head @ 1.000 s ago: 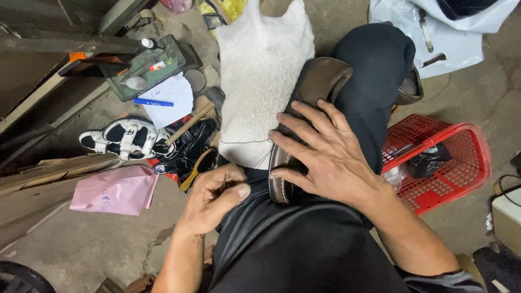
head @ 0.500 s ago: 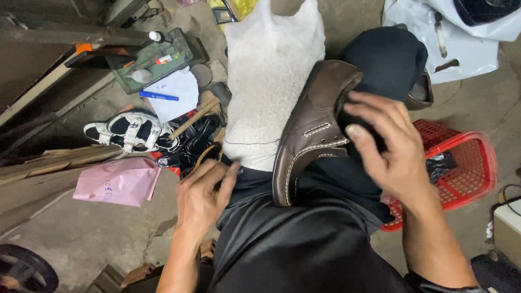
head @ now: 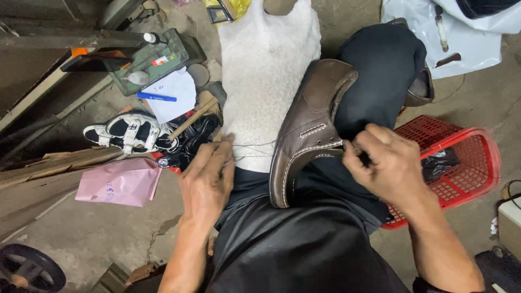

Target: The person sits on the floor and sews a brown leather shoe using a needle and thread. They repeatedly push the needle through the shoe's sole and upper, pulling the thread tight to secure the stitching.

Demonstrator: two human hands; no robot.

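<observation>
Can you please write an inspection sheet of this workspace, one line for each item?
Surface: bare concrete floor; person's lap in black trousers.
Job's things: brown leather shoe on the lap; thin thread running from it toward the left hand.
Clutter: white fleecy cloth, red plastic basket, pink paper bag, white strapped sandal, blue pen.
Grippers: left hand pinching the thread; right hand pinching at the shoe's edge.
Cables: nothing seen.
Surroundings: green toolbox, white plastic sheet.

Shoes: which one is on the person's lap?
The brown leather shoe, lying on the lap between both hands. The white strapped sandal and glossy black shoe lie on the floor.
</observation>
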